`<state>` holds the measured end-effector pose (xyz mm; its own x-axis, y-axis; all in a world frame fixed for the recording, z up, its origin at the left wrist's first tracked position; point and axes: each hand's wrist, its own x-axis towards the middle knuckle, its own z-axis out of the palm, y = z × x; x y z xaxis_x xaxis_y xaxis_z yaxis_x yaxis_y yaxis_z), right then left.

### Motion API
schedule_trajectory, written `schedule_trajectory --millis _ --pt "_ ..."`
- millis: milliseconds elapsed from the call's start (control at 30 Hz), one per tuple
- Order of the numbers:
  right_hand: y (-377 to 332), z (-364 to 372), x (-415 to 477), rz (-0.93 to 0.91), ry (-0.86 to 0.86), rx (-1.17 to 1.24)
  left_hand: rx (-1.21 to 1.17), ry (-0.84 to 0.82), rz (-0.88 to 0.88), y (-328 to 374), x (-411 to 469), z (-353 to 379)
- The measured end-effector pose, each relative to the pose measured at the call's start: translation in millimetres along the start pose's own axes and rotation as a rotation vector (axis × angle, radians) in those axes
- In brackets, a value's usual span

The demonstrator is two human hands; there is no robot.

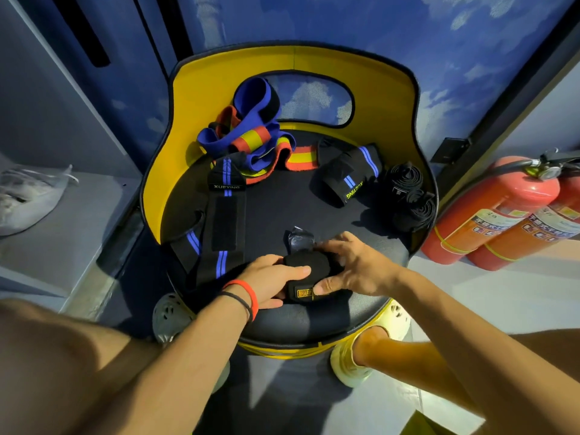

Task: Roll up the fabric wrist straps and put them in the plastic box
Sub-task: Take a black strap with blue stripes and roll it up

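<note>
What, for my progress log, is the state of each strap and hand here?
black labelled strap: partly rolled, held by both hands
left hand: grips the labelled strap
right hand: grips the labelled strap
long blue-striped strap: unrolled, flat on the seat
short blue-striped strap: rolled
black straps: rolled
coloured bands: loose, tangled

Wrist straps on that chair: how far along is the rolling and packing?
Done: a blue-striped black roll and two plain black rolls lie on the chair seat. In hand: the left hand and right hand grip a partly rolled black SHARP strap. Left: a long blue-striped strap lies flat, the blue, red and yellow bands lie loose. No plastic box is in view.
</note>
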<state>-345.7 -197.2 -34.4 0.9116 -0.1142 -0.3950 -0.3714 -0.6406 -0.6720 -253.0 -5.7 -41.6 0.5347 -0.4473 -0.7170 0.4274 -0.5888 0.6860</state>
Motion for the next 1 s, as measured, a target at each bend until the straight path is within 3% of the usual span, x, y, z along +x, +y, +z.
schedule_trajectory --millis 167,267,400,600,767,1000 --pt "-4 34 -21 -0.361 0.541 -0.322 -0.041 0.169 0.077 4 10 8" --pt "-7 59 -28 -0.410 0.672 -0.588 -0.037 0.334 0.127 12 21 9" --pt "-4 66 -22 -0.289 0.595 -0.748 0.023 0.432 0.181 25 33 9" --pt "-15 44 9 -0.166 0.450 -0.826 0.167 0.398 0.170 48 47 2" --pt "-21 27 34 -0.129 0.413 -0.818 -0.049 0.344 0.118 42 58 -10" --pt "-31 5 64 -0.061 0.239 -0.791 -0.372 0.255 0.268 24 53 -16"
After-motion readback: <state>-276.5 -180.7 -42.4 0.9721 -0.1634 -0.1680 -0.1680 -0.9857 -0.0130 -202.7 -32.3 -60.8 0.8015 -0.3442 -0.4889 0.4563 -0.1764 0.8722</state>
